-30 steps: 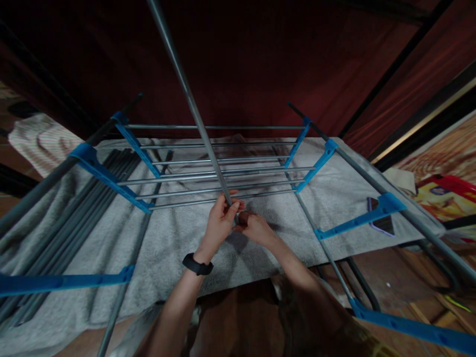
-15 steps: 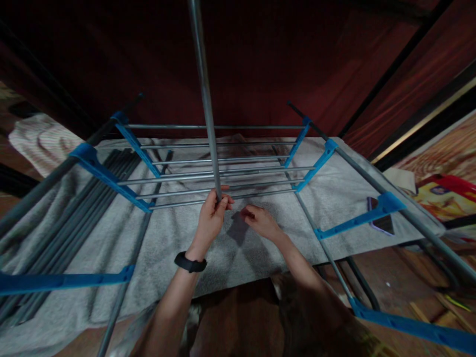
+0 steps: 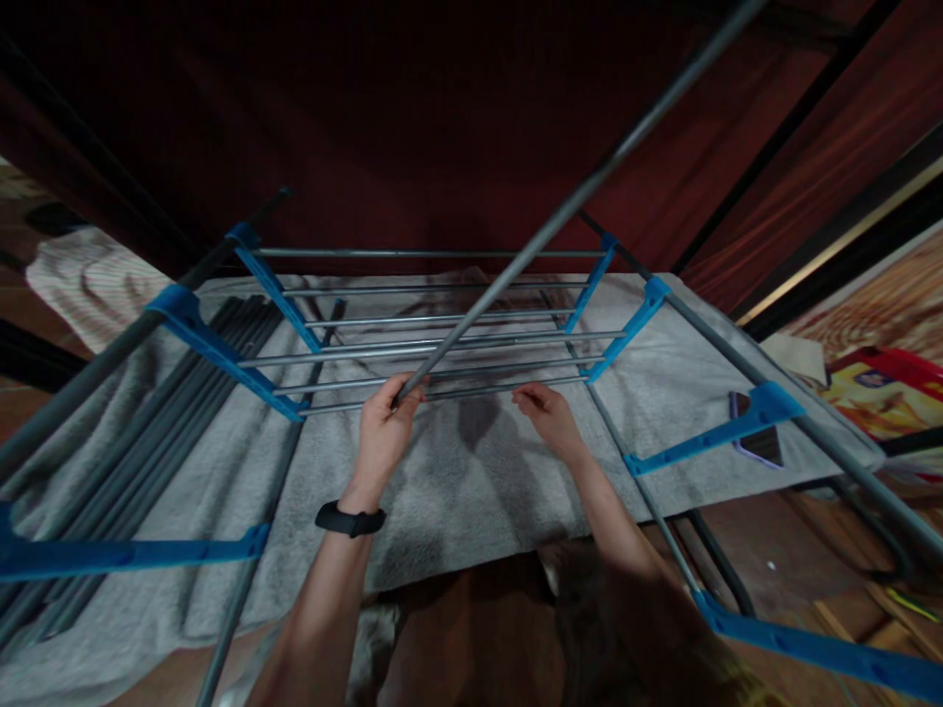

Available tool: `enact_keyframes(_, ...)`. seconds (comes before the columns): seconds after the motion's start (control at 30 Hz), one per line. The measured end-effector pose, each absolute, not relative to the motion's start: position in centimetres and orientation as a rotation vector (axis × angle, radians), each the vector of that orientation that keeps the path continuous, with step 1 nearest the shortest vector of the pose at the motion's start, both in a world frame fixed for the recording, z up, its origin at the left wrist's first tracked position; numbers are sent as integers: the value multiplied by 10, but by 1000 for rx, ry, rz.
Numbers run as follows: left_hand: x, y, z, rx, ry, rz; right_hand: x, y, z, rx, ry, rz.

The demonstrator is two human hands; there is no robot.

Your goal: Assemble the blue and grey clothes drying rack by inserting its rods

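Note:
My left hand (image 3: 387,417), with a black band on the wrist, is closed around the lower end of a long grey metal tube (image 3: 545,236). This tube slants up to the right across the view. To the right, my right hand (image 3: 551,417) has its fingers curled together by the lowest crossbar; whether they pinch anything is hidden. Beyond both hands stands a partly built rack, with thin metal crossbars (image 3: 434,252) joining blue plastic brackets (image 3: 274,285) on the left and similar blue brackets (image 3: 632,329) on the right.
Several loose grey tubes (image 3: 158,432) lie on the grey cloth (image 3: 457,501) at left. Lower blue brackets (image 3: 133,557) join the side poles on the left, with another blue bracket (image 3: 699,442) on the right. Under that one lies a phone (image 3: 758,442). A dark red curtain (image 3: 413,128) hangs behind.
The held tube has tipped from nearly upright to a slant toward the upper right. My left hand has moved left, and my right hand has moved right and slightly away from me.

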State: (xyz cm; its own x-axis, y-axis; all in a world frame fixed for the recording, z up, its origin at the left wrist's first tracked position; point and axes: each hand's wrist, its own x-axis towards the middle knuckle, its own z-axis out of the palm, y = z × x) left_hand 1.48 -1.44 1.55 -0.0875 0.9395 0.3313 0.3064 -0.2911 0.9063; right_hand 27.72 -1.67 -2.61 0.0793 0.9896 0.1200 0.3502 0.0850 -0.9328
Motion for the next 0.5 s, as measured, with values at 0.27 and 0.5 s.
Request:
enact_keyframes(0.27,-4,-10,13,1586,1444,1377,286,-11,-27,-1372,-1302,894)
enact_keyframes(0.5,-29,-1,1,1636,1482,1302,290,-7,-25,-1335,-1144,929)
